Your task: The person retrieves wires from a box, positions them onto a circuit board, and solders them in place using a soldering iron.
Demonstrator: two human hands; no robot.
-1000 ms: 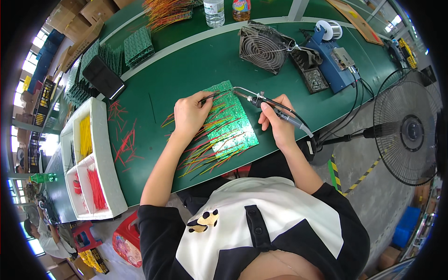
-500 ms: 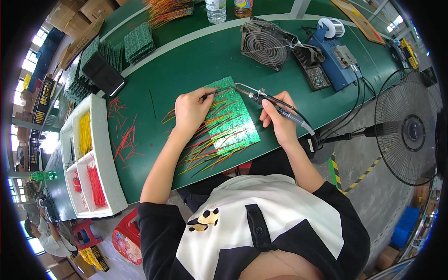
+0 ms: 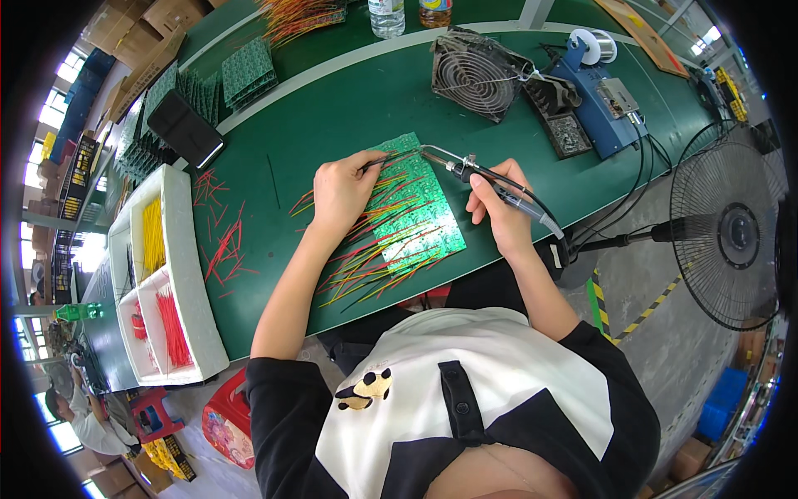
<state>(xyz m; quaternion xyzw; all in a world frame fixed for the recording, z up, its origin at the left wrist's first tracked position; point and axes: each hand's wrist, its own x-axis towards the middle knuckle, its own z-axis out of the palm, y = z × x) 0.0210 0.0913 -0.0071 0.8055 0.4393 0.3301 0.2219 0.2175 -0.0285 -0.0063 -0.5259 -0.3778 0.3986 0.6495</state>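
Note:
On the green bench lies a bright green circuit board panel (image 3: 430, 200), with red, yellow and dark wires (image 3: 366, 241) fanning out from its left side. Over its upper left edge, my left hand (image 3: 344, 190) pinches thin dark tweezers (image 3: 391, 159) whose tips reach toward the top of the board. My right hand (image 3: 504, 209) grips a soldering iron (image 3: 465, 172) with a thin solder-feed tube along it. Its tip is at the board's top edge, close to the tweezers' tips; whether they touch is too small to tell.
Left, a white foam box (image 3: 199, 291) holds yellow and red wires, beside loose red wires (image 3: 224, 249) and a black phone (image 3: 184, 130). Behind are stacked boards (image 3: 248, 75) and bottles (image 3: 386, 18). At right are a small fan (image 3: 475, 76), a blue solder station (image 3: 600, 108) and a standing fan (image 3: 736, 224).
Both hands, the tweezers and the iron keep nearly the same place over the board's top edge. The whole view has shifted very slightly.

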